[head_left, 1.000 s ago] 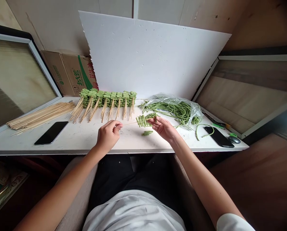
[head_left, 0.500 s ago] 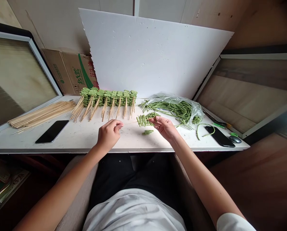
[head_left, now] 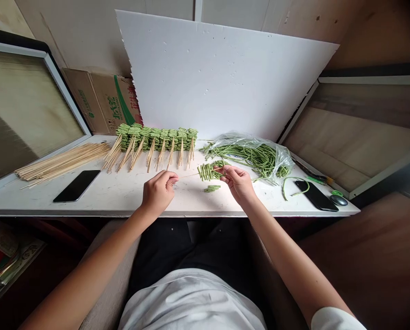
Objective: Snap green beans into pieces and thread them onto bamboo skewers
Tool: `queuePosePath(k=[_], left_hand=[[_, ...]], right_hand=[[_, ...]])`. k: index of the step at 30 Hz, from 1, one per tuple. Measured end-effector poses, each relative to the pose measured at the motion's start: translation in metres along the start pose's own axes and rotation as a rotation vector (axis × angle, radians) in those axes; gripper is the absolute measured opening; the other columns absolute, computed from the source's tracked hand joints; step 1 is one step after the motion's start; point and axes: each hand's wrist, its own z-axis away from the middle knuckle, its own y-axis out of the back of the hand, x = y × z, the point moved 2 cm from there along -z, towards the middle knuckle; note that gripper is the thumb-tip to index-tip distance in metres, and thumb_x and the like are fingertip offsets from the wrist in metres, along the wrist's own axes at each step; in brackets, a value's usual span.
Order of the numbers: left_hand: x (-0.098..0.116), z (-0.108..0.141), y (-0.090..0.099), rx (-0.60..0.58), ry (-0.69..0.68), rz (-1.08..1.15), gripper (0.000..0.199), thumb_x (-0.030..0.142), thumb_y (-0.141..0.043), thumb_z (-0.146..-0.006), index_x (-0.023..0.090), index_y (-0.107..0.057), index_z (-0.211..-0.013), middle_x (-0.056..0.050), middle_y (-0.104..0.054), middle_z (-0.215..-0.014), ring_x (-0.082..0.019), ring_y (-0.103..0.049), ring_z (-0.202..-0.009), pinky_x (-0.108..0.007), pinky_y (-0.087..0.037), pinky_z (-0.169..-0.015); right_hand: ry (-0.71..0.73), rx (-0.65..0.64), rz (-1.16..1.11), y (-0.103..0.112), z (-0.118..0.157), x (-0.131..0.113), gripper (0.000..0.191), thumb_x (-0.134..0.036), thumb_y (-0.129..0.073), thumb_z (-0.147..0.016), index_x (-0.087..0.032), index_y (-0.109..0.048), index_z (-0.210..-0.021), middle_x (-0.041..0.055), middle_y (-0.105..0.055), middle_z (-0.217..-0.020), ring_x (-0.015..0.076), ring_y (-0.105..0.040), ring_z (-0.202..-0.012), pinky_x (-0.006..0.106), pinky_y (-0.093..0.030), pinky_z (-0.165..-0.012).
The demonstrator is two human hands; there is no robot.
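My left hand (head_left: 159,192) is closed in a pinch on the bare end of a bamboo skewer (head_left: 188,175). Cut green bean pieces (head_left: 205,172) sit side by side across the skewer, held above the table. On the other side, my right hand (head_left: 237,182) pinches at the skewer's tip end, close to the threaded pieces; its fingertips partly hide what lies between them. More cut bean pieces (head_left: 220,163) show just behind the skewer, and a small group of loose pieces (head_left: 212,188) lies on the table below it.
Finished bean skewers (head_left: 157,137) are stacked at the back left, beside a bundle of bare skewers (head_left: 62,160). Long beans (head_left: 256,156) fill a clear plastic bag at the back right. Phones lie left (head_left: 77,185) and right (head_left: 317,196). A white board (head_left: 222,78) stands behind.
The view has shifted slightly, so everything appears a little to the right. Both hands keep their hold, and the bean pieces on the skewer look nearly the same.
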Motion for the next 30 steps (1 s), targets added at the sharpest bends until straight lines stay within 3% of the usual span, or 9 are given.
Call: queuePosePath(k=[14,20,24,27,30], left_hand=[[0.004,0.003,-0.002,0.039,-0.043,-0.005,0.02,0.011,-0.055,-0.101,0.02,-0.069,-0.09,-0.003,-0.078,-0.085,-0.018,-0.074,-0.078,-0.027,-0.05,-0.066],[0.014,0.005,-0.004,0.024,-0.042,0.006,0.021,0.014,-0.055,-0.103,0.02,-0.069,-0.09,-0.003,-0.078,-0.085,-0.018,-0.073,-0.077,-0.027,-0.051,-0.067],[0.014,0.004,-0.003,0.026,0.003,0.03,0.019,0.018,-0.056,-0.104,0.021,-0.07,-0.09,-0.004,-0.078,-0.085,-0.018,-0.073,-0.076,-0.028,-0.052,-0.068],[0.009,0.002,-0.003,0.022,0.048,0.03,0.02,0.019,-0.056,-0.103,0.021,-0.07,-0.09,-0.004,-0.078,-0.085,-0.019,-0.073,-0.076,-0.029,-0.052,-0.068],[0.0,0.002,-0.004,0.024,0.086,0.018,0.018,0.017,-0.056,-0.101,0.021,-0.07,-0.09,-0.005,-0.079,-0.087,-0.021,-0.074,-0.077,-0.03,-0.053,-0.069]], right_hand=[[0.026,0.07,-0.054,-0.013,0.01,0.009,0.033,-0.048,-0.097,-0.071,-0.021,-0.083,-0.084,0.0101,-0.084,-0.101,0.0286,-0.077,-0.115,0.031,-0.065,-0.08],[0.017,0.117,-0.039,-0.02,0.014,0.022,0.033,-0.046,-0.1,-0.065,-0.022,-0.077,-0.068,0.0032,-0.078,-0.091,0.018,-0.073,-0.083,0.031,-0.065,-0.073],[0.005,0.077,-0.026,-0.021,0.014,0.02,0.032,-0.046,-0.098,-0.068,-0.023,-0.082,-0.082,0.0039,-0.078,-0.098,0.0186,-0.073,-0.087,0.033,-0.067,-0.08],[0.031,0.041,0.013,-0.012,0.007,0.016,0.036,-0.056,-0.086,-0.081,-0.023,-0.083,-0.093,0.0083,-0.08,-0.111,0.0242,-0.076,-0.098,0.038,-0.066,-0.083],[0.13,-0.012,0.305,0.006,-0.004,0.012,0.041,-0.059,-0.066,-0.097,-0.022,-0.082,-0.109,0.0121,-0.081,-0.114,0.0298,-0.075,-0.108,0.042,-0.063,-0.083]])
